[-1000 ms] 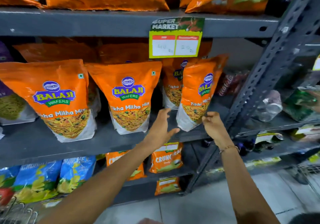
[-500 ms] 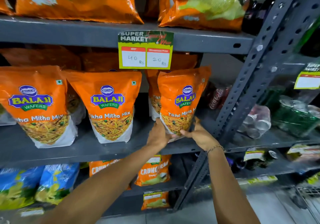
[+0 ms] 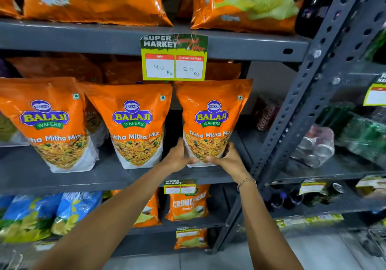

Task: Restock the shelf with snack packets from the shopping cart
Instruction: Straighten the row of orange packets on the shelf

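Observation:
An orange Balaji Tikha Mitha Mix packet [image 3: 213,111] stands upright at the right end of the grey middle shelf [image 3: 104,177]. My left hand [image 3: 177,159] grips its lower left corner and my right hand [image 3: 227,161] grips its lower right corner, thumbs on the front. Two more identical orange packets, one in the middle [image 3: 133,123] and one at the left [image 3: 50,123], stand beside it, with further packets behind them. The shopping cart is out of sight.
A yellow price tag [image 3: 174,58] hangs from the shelf above, just over the held packet. A perforated grey upright [image 3: 309,86] stands right of it; bottles [image 3: 319,144] fill the neighbouring rack. Orange chip bags [image 3: 94,0] lie on top; blue and orange packets [image 3: 188,203] sit below.
The rightmost packet has been turned from facing sideways to facing front and stood upright. Both hands went from touching its base to gripping its lower corners. The camera moved closer.

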`<state>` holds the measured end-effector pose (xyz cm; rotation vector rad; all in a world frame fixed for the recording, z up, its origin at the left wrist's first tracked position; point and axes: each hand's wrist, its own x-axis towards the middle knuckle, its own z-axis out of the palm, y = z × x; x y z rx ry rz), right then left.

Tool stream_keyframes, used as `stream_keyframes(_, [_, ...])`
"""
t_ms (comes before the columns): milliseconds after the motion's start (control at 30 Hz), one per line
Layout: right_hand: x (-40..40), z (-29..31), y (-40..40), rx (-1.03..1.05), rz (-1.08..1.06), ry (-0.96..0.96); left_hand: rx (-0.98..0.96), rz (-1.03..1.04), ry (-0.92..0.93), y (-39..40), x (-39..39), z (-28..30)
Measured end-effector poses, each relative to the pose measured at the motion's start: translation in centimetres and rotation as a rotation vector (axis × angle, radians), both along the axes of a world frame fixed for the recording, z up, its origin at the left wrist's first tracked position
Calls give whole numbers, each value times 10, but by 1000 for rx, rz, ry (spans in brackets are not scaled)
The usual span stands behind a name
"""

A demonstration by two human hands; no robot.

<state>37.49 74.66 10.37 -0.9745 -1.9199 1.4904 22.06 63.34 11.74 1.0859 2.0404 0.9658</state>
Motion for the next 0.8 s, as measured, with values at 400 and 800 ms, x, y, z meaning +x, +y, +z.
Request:
stream_keyframes(400, [9, -8, 3, 20, 72, -63, -9, 8, 52, -3, 12, -3])
stream_keyframes(800, [-64, 16, -137, 312, -47, 280, 330, 244, 5, -154, -41, 14])
